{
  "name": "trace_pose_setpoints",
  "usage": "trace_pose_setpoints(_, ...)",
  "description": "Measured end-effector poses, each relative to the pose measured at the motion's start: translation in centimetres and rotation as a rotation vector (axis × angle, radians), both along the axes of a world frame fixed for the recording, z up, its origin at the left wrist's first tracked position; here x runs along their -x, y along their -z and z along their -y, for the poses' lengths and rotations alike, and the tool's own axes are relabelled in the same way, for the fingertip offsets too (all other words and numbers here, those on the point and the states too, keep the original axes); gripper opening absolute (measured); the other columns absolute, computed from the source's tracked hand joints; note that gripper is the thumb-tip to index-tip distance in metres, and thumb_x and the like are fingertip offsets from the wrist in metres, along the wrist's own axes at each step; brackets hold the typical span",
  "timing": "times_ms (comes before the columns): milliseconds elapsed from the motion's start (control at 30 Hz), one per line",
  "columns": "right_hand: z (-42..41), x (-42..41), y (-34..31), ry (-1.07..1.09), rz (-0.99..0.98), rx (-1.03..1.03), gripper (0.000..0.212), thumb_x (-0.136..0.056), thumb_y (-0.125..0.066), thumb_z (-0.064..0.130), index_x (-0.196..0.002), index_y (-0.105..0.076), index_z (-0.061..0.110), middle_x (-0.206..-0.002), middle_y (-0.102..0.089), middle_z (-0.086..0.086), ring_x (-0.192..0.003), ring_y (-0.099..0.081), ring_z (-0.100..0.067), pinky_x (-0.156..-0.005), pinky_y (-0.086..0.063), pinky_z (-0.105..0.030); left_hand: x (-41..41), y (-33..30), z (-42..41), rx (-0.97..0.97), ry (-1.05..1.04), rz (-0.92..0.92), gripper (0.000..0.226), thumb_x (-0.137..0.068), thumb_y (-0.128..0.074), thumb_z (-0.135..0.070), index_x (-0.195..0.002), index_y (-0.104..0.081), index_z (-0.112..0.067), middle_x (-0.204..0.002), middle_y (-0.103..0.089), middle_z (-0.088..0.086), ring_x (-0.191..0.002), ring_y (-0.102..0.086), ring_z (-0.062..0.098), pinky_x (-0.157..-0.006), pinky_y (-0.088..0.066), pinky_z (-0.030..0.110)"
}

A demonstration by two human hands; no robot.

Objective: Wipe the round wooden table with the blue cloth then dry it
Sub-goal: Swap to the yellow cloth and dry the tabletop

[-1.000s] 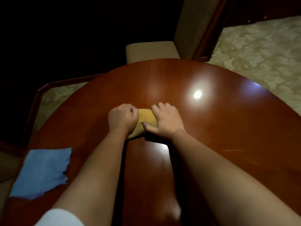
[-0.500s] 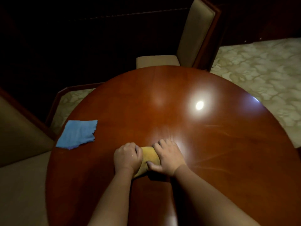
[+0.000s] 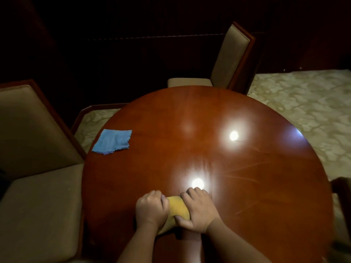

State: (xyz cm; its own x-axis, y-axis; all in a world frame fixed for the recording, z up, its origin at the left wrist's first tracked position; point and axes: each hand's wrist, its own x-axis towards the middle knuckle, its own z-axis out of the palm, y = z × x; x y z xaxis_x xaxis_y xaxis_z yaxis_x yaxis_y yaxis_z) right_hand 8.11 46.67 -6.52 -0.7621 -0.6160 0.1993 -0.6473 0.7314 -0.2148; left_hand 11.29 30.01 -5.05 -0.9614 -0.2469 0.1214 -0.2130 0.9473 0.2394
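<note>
Both hands grip a bunched yellow cloth (image 3: 177, 207) on the near part of the round wooden table (image 3: 237, 168). My left hand (image 3: 151, 208) curls round its left end, and my right hand (image 3: 198, 210) holds its right end with the thumb tucked under. The blue cloth (image 3: 113, 141) lies flat and untouched near the table's far left edge, well away from both hands. Faint wipe streaks show on the glossy top to the right of my hands.
A beige padded chair (image 3: 230, 57) stands at the table's far side and another chair (image 3: 36, 162) at its left. A dark wooden chair part (image 3: 341, 188) shows at the right edge. Patterned carpet (image 3: 303, 103) surrounds the table. Two lamp reflections glare on the top.
Both hands, still holding the yellow cloth, have drawn back across the table toward its near edge. The blue cloth has not moved on the table.
</note>
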Motion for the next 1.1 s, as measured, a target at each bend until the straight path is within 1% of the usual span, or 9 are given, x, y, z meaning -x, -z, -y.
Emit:
trace_pose_setpoints(200,0.3,2.2,0.6,-0.044,-0.057,0.003,0.056,-0.074,-0.043,0.071,-0.090,-0.059,0.019,-0.080,-0.051,0.001,-0.070,-0.049,-0.021,-0.060,-0.040,-0.033,2.2,0.5,0.6,0.036,0.035,-0.025,0.030,-0.068,-0.036,-0.027,-0.045,-0.049,-0.014,-0.043,-0.049,0.001,-0.035,-0.048,0.023,-0.036,-0.034,0.021)
trace_pose_setpoints(367,0.8,6.2,0.5,-0.048,-0.062,0.013,0.057,-0.075,-0.043,0.069,-0.090,-0.059,0.017,-0.080,-0.051,0.000,-0.070,-0.049,-0.023,-0.059,-0.039,-0.034,6.1,0.6,1.1,0.081,0.023,-0.043,0.031,-0.070,-0.035,-0.028,-0.045,-0.048,-0.014,-0.043,-0.048,0.001,-0.035,-0.047,0.022,-0.034,-0.032,0.022)
trace_pose_setpoints(533,1.2,9.9,0.5,-0.055,-0.049,0.021,0.058,-0.077,-0.042,0.069,-0.092,-0.059,0.015,-0.081,-0.051,-0.002,-0.071,-0.049,-0.025,-0.061,-0.038,-0.034,9.7,0.5,1.4,0.053,0.019,-0.020,0.033,-0.071,-0.034,-0.028,-0.045,-0.047,-0.012,-0.044,-0.049,0.005,-0.037,-0.048,0.026,-0.037,-0.031,0.020)
trace_pose_setpoints(667,1.6,12.5,0.5,-0.048,-0.047,0.019,0.057,-0.076,-0.043,0.068,-0.092,-0.058,0.014,-0.081,-0.050,-0.003,-0.070,-0.050,-0.027,-0.059,-0.038,-0.035,12.3,0.5,1.8,-0.013,0.026,0.006,0.045,-0.075,-0.023,-0.033,-0.053,-0.052,-0.007,-0.054,-0.054,0.011,-0.048,-0.052,0.030,-0.047,-0.027,0.025)
trace_pose_setpoints(767,1.8,14.1,0.6,-0.038,-0.035,0.028,0.058,-0.077,-0.043,0.068,-0.092,-0.057,0.014,-0.082,-0.050,-0.004,-0.071,-0.049,-0.028,-0.059,-0.039,-0.037,13.9,0.5,2.1,-0.011,0.045,-0.017,0.056,-0.073,-0.012,-0.038,-0.062,-0.057,-0.006,-0.064,-0.059,0.013,-0.059,-0.055,0.032,-0.053,-0.027,0.029)
trace_pose_setpoints(833,2.0,15.1,0.7,-0.039,-0.040,0.028,0.058,-0.077,-0.043,0.067,-0.093,-0.058,0.014,-0.083,-0.051,-0.005,-0.073,-0.050,-0.028,-0.060,-0.039,-0.037,15.0,0.5,2.3,-0.002,0.051,-0.002,0.059,-0.073,-0.008,-0.039,-0.068,-0.057,-0.007,-0.071,-0.060,0.012,-0.067,-0.056,0.032,-0.056,-0.027,0.030)
trace_pose_setpoints(967,2.3,17.5,0.8,-0.053,-0.063,0.055,0.058,-0.079,-0.042,0.066,-0.093,-0.058,0.012,-0.081,-0.050,-0.006,-0.071,-0.050,-0.029,-0.061,-0.041,-0.037,17.3,0.3,2.6,0.028,0.037,0.043,0.044,-0.080,-0.021,-0.031,-0.074,-0.058,-0.007,-0.079,-0.061,0.012,-0.073,-0.057,0.032,-0.058,-0.028,0.031)
trace_pose_setpoints(1067,2.5,18.6,0.8,-0.054,-0.085,0.061,0.058,-0.079,-0.042,0.066,-0.091,-0.058,0.011,-0.080,-0.050,-0.006,-0.070,-0.049,-0.028,-0.060,-0.036,-0.035,18.4,0.3,2.7,0.049,0.031,0.068,0.037,-0.089,-0.026,-0.028,-0.075,-0.054,-0.009,-0.082,-0.061,0.010,-0.075,-0.055,0.029,-0.059,-0.028,0.031)
trace_pose_setpoints(1100,2.5,18.7,0.7,-0.050,-0.095,0.055,0.058,-0.078,-0.042,0.065,-0.091,-0.058,0.011,-0.080,-0.050,-0.006,-0.070,-0.049,-0.029,-0.060,-0.035,-0.034,18.5,0.3,2.8,0.052,0.025,0.067,0.037,-0.089,-0.025,-0.028,-0.075,-0.054,-0.010,-0.082,-0.060,0.010,-0.076,-0.055,0.029,-0.059,-0.028,0.031)
